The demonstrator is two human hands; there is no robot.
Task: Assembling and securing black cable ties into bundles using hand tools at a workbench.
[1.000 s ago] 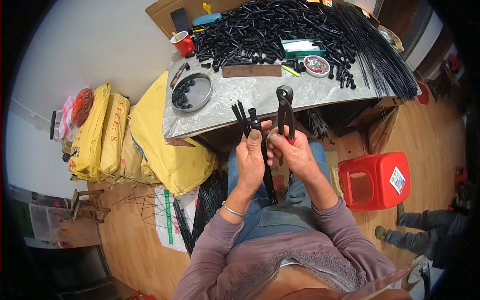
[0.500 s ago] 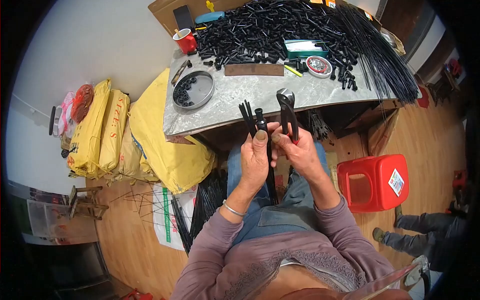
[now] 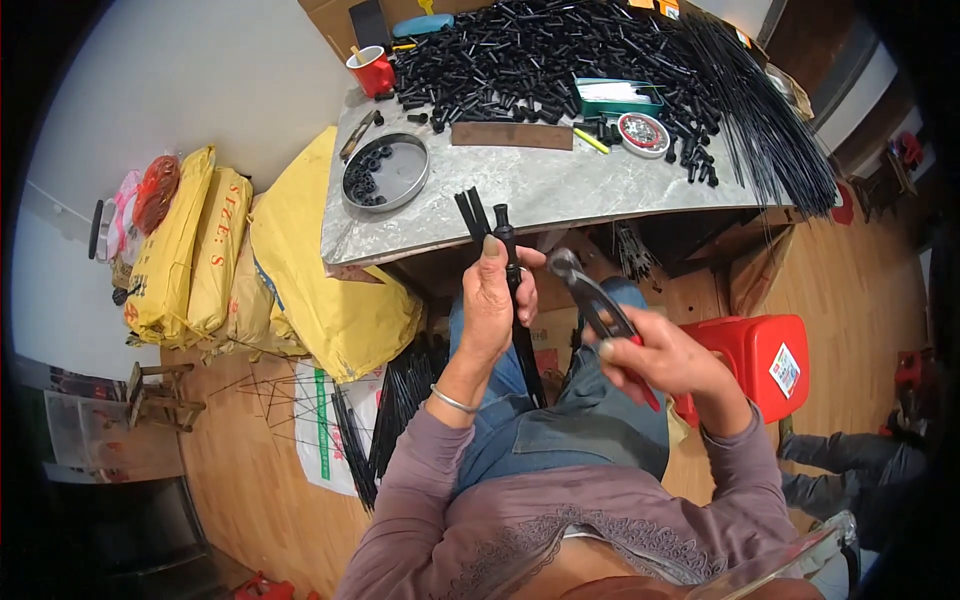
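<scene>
My left hand [image 3: 489, 305] is closed round several long black rods [image 3: 473, 215] and a black tubular fitting [image 3: 503, 225], which stick up above the thumb. The rods' lower ends run down between my knees. In my right hand [image 3: 665, 355] are pliers [image 3: 597, 303] with dark metal jaws and a red grip. Their head points up and left, a short way right of my left fingertips, apart from the rods. The pliers look slightly blurred.
On the grey table [image 3: 500, 175] lie a heap of black fittings [image 3: 530, 60], a round metal tray [image 3: 388, 175], a brown bar [image 3: 512, 135] and a bundle of black rods [image 3: 775, 130]. A red stool [image 3: 745, 365] stands right, yellow sacks [image 3: 330, 270] left.
My right hand has moved right and down with the pliers, whose head now tilts left. My left hand has shifted slightly left, still holding the rods and fitting.
</scene>
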